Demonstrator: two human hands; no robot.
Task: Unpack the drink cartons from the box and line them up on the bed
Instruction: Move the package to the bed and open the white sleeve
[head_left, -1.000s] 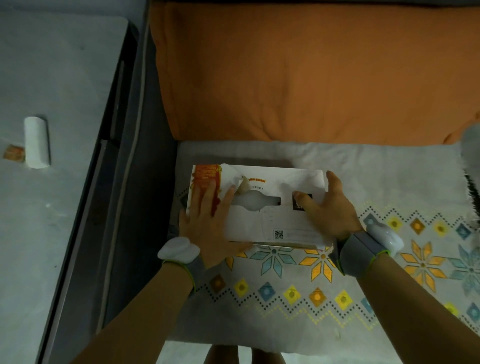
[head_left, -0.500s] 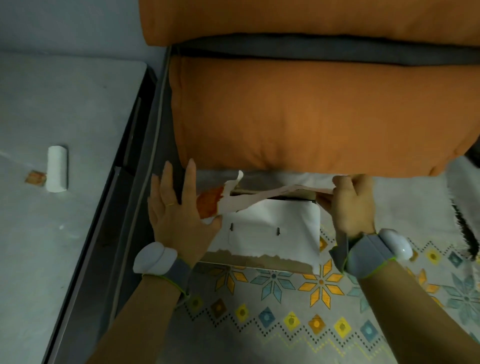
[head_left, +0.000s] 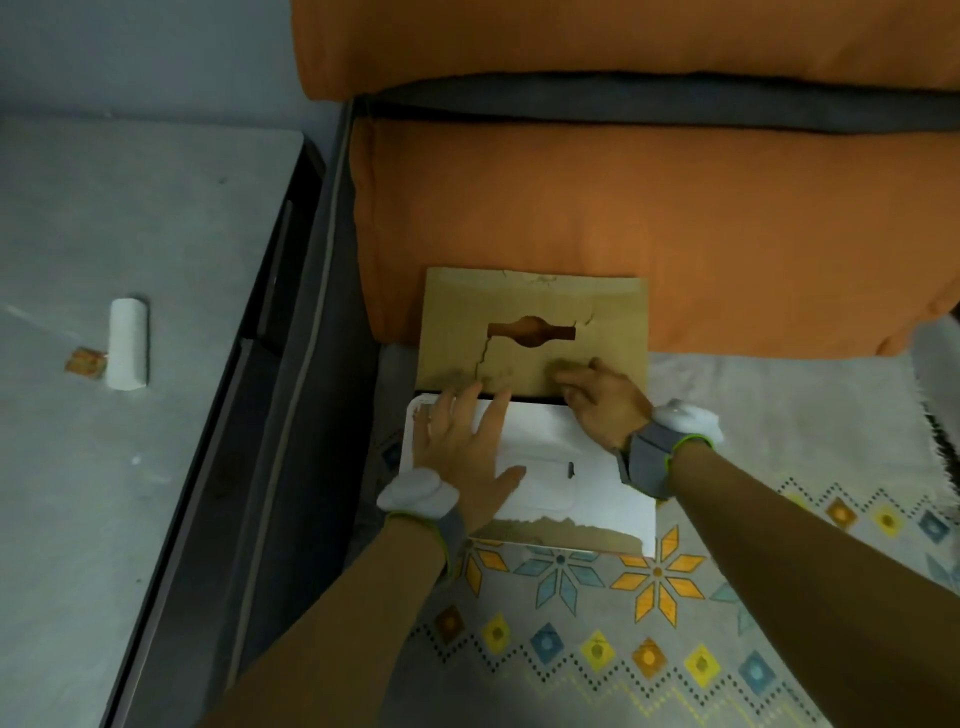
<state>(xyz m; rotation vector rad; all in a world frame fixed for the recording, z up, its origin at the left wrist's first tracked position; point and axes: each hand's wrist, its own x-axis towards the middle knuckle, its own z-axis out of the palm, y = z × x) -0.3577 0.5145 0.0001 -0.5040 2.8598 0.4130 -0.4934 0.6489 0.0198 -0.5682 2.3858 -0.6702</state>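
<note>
The cardboard box (head_left: 587, 499) lies on the bed's patterned sheet (head_left: 597, 649), near the orange pillow. Its outer top flap (head_left: 535, 312) is folded back, brown inside up, with a torn handle cut-out, and leans against the pillow. A white inner flap still covers the box, so no drink cartons show. My left hand (head_left: 462, 452) lies flat with spread fingers on the white flap's left part. My right hand (head_left: 602, 395) presses on the brown flap at the hinge, fingers curled down on it.
Two orange pillows (head_left: 727, 218) with a grey layer between them fill the far side of the bed. The dark bed frame (head_left: 249, 467) runs along the left. On the grey floor beyond it lie a white roll (head_left: 128, 343) and a small brown scrap (head_left: 83, 362).
The outer top flap, lifted half a second ago, has swung fully back against the pillow. My left hand came down flat on the white inner flap; my right hand moved onto the brown flap.
</note>
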